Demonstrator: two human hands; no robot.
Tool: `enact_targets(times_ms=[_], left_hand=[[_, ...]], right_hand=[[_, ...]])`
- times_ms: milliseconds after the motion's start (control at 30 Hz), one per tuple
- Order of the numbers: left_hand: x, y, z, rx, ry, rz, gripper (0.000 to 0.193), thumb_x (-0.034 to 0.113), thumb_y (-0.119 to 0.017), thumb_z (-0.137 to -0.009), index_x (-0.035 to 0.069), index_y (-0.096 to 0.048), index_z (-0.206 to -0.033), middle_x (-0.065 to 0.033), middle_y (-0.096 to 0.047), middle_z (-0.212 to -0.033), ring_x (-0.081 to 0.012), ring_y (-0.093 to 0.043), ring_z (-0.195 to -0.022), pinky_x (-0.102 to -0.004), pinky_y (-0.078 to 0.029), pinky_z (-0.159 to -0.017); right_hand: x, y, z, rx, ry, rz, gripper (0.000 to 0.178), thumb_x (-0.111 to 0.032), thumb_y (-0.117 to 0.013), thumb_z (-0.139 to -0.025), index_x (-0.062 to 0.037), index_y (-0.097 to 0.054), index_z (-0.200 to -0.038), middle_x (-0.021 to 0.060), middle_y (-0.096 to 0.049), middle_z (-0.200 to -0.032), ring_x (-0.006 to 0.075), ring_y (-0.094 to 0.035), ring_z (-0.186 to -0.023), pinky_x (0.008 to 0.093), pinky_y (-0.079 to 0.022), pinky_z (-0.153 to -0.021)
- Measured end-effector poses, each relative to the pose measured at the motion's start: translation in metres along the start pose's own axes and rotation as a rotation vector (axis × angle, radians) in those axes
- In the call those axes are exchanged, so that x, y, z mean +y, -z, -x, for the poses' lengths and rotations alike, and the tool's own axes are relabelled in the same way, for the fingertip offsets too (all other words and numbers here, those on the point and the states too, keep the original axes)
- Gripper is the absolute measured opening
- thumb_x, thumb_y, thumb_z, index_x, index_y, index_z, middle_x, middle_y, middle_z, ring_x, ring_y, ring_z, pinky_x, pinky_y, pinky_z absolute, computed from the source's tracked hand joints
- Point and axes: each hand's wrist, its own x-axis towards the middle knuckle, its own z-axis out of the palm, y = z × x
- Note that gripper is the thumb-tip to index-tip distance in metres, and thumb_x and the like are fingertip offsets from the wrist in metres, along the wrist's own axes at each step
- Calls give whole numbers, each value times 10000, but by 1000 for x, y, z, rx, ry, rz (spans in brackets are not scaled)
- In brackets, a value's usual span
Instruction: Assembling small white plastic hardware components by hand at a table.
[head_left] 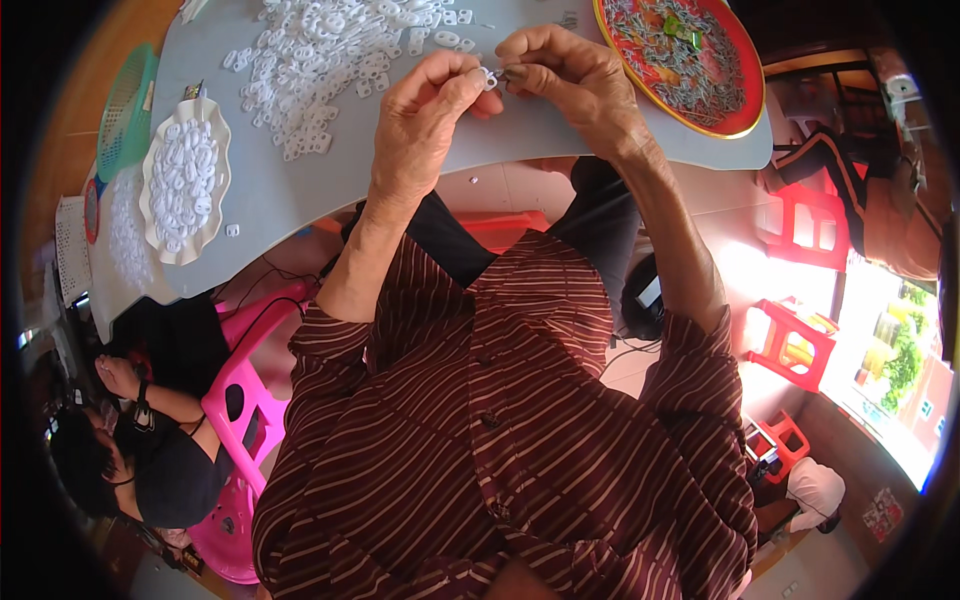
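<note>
Work looked unfinished: left hand point(422, 108) pinched a white piece point(490, 81), right hand point(580, 88) an indistinct part point(502, 74), heaped pieces point(300, 75) remaining far left.

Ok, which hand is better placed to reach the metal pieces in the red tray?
Probably the right hand: it is right beside the red tray with its metal pieces. The left hand is farther away, with the right between them, and pinches a small white piece.
</note>
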Motion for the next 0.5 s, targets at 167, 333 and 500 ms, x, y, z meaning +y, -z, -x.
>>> enact_targets(times_ms=[167,333,500], left_hand=[[0,1,-1,-11,-13,-36,106,103,-581,-867,5,-612,-893,-35,-614,-730,-89,-563,-701,-221,-451,-692],[1,1,0,-7,-10,-70,109,108,-580,-867,3,-608,-873,-30,-614,-726,-83,-559,-699,-218,-446,-694],[-1,2,1,-29,-13,-78,125,127,-566,-876,7,-597,-857,-24,-602,-721,-77,-547,-696,-213,-437,-693]], right_hand=[[-2,-1,-11,124,84,1,147,-50,-623,-817,-10,-631,-959,15,-654,-837,95,-620,-770,240,-506,-750],[-43,8,-33,180,110,715,188,-67,-585,-750,13,-627,-915,124,-618,-698,191,-602,-630,301,-481,-615],[-47,24,-56,12,33,952,205,-69,-580,-733,-1,-630,-920,107,-599,-678,177,-591,-636,295,-473,-605]])
